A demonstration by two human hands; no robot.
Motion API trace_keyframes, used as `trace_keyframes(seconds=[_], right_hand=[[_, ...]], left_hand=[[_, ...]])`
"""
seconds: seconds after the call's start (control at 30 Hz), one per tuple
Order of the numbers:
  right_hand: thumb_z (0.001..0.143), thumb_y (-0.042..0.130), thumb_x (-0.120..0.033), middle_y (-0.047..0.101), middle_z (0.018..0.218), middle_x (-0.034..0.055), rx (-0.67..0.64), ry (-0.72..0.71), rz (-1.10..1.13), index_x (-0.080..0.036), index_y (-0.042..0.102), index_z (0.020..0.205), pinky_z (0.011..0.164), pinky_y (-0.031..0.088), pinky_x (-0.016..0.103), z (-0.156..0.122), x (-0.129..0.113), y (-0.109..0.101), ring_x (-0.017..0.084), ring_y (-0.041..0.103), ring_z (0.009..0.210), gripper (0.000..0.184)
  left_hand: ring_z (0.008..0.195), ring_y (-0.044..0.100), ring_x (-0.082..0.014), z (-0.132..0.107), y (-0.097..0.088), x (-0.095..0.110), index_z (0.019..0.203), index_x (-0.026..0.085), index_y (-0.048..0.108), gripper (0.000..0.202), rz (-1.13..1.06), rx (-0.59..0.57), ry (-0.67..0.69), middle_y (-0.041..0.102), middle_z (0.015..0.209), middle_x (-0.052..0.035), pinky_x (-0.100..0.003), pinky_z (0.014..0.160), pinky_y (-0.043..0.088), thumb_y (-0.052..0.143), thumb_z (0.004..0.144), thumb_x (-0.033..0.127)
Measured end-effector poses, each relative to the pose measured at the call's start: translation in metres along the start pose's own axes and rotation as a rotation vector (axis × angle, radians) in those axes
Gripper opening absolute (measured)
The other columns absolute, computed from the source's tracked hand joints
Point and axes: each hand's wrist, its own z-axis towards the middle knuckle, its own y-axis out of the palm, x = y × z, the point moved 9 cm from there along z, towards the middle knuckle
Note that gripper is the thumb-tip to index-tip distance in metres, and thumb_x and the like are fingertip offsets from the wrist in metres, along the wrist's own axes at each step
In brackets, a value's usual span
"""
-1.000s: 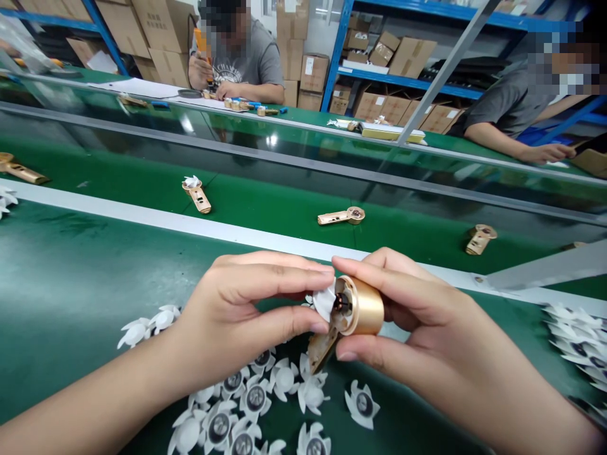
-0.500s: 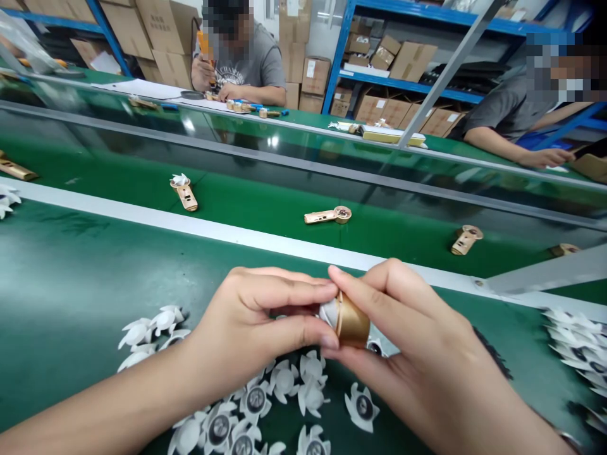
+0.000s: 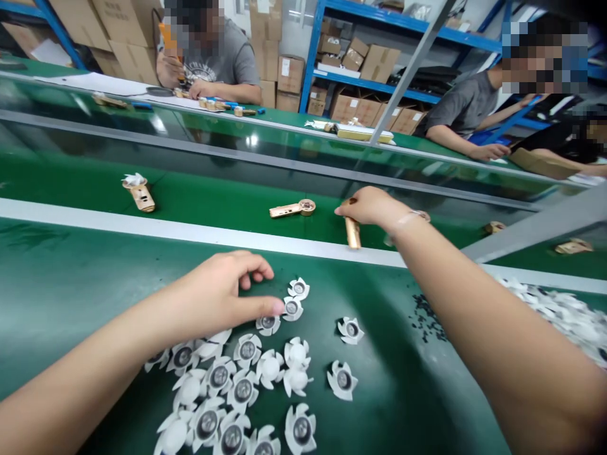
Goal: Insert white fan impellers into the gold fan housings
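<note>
My right hand [image 3: 367,205] reaches out over the conveyor belt [image 3: 213,196] and is closed on a gold fan body [image 3: 352,232], whose handle hangs down below the fingers. My left hand [image 3: 222,294] hovers low over a pile of white fan blades [image 3: 246,379] on the green table [image 3: 71,278]. Its thumb and curled fingers pinch toward one white blade [image 3: 291,308] at the pile's top; I cannot tell if they touch it. Another gold fan body [image 3: 294,208] lies on the belt just left of my right hand.
A gold fan body with a white blade fitted [image 3: 137,191] lies further left on the belt, and more gold parts [image 3: 571,246] at the right. A second heap of white blades [image 3: 559,316] lies at the right edge. Across the belt, other people work at a bench before shelves of cardboard boxes [image 3: 360,57].
Both hands held the gold fan body together with a white blade being pressed on. Now my right hand has carried it out to the belt and my left has dropped to the blade pile.
</note>
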Motion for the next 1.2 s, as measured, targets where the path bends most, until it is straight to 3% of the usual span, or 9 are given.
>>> trace_keyframes(seconds=[0.1,0.2,0.27,0.37,0.47,0.57,0.73,1.0,1.2], right_hand=[[0.102,0.052,-0.04,0.063,0.122,0.0065,0.022,-0.017,-0.054,-0.011,0.064,0.119,0.092,0.054,0.038,0.019,0.007,0.006,0.019,0.067,0.101,0.035],[0.106,0.035,-0.046,0.057,0.128,0.0063,0.065,-0.055,-0.092,-0.007,0.062,0.124,0.097,0.049,0.035,0.004,0.021,0.0,0.018,0.066,0.104,0.05],[0.104,0.037,-0.046,0.065,0.114,0.0054,0.069,-0.083,-0.114,-0.008,0.066,0.117,0.088,0.052,0.034,-0.024,0.039,-0.007,0.019,0.068,0.096,0.049],[0.094,0.056,-0.034,0.071,0.083,0.004,0.027,-0.164,-0.125,-0.016,0.071,0.09,0.069,0.052,0.03,-0.087,0.073,-0.007,0.019,0.067,0.074,0.024],[0.095,0.052,-0.024,0.071,0.086,0.0074,0.039,-0.241,-0.113,-0.018,0.07,0.087,0.071,0.054,0.034,-0.148,0.102,0.005,0.021,0.067,0.077,0.02],[0.097,0.05,-0.022,0.072,0.092,0.0107,0.056,-0.274,-0.102,-0.017,0.07,0.094,0.078,0.056,0.039,-0.18,0.117,0.024,0.024,0.068,0.085,0.021],[0.098,0.048,-0.018,0.072,0.092,0.0114,0.011,-0.289,-0.125,-0.016,0.073,0.09,0.083,0.056,0.041,-0.182,0.112,0.04,0.024,0.067,0.087,0.026],[0.086,0.051,-0.009,0.062,0.062,0.0055,-0.009,-0.209,-0.339,-0.02,0.058,0.06,0.057,0.049,0.033,-0.159,0.102,0.045,0.019,0.059,0.054,0.029],[0.069,0.055,0.008,0.065,0.065,0.011,0.069,-0.349,-0.376,-0.021,0.056,0.054,0.064,0.05,0.041,-0.162,0.094,0.061,0.028,0.063,0.064,0.032]], left_hand=[[0.081,0.066,-0.0238,0.006,0.017,-0.006,0.1,0.024,0.073,0.044,0.045,-0.07,-0.003,0.071,0.092,-0.0063,-0.029,0.064,0.051,0.074,0.073,0.059],[0.066,0.065,-0.0202,0.013,0.023,-0.018,0.097,0.024,0.072,0.04,0.04,-0.038,-0.02,0.071,0.086,-0.0053,-0.027,0.054,0.046,0.069,0.077,0.059],[0.061,0.064,-0.0181,0.018,0.023,-0.025,0.097,0.025,0.071,0.038,0.04,-0.01,-0.004,0.072,0.084,-0.0038,-0.026,0.05,0.045,0.066,0.081,0.06],[0.055,0.065,-0.0136,0.024,0.019,-0.029,0.098,0.026,0.071,0.029,0.051,0.085,0.069,0.072,0.075,0.0012,-0.021,0.046,0.043,0.066,0.084,0.051],[0.047,0.062,-0.0088,0.025,0.012,-0.026,0.103,0.027,0.072,0.026,0.085,0.206,0.173,0.069,0.062,0.0067,-0.014,0.04,0.04,0.069,0.084,0.044],[0.047,0.063,-0.007,0.02,0.004,-0.017,0.109,0.028,0.072,0.029,0.191,0.294,0.262,0.067,0.061,0.0094,-0.01,0.039,0.041,0.071,0.084,0.042],[0.057,0.068,-0.0121,0.017,0.0,0.0,0.107,0.028,0.075,0.038,0.304,0.265,0.326,0.075,0.084,0.0044,-0.014,0.043,0.047,0.079,0.075,0.048],[0.089,0.071,-0.0247,0.02,0.019,-0.008,0.113,0.03,0.072,0.039,0.368,0.063,0.28,0.072,0.117,-0.0023,-0.028,0.074,0.054,0.061,0.087,0.056],[0.099,0.069,-0.026,0.011,0.018,0.005,0.114,0.022,0.071,0.03,0.272,0.009,0.292,0.071,0.116,-0.0083,-0.033,0.086,0.052,0.065,0.09,0.039]])
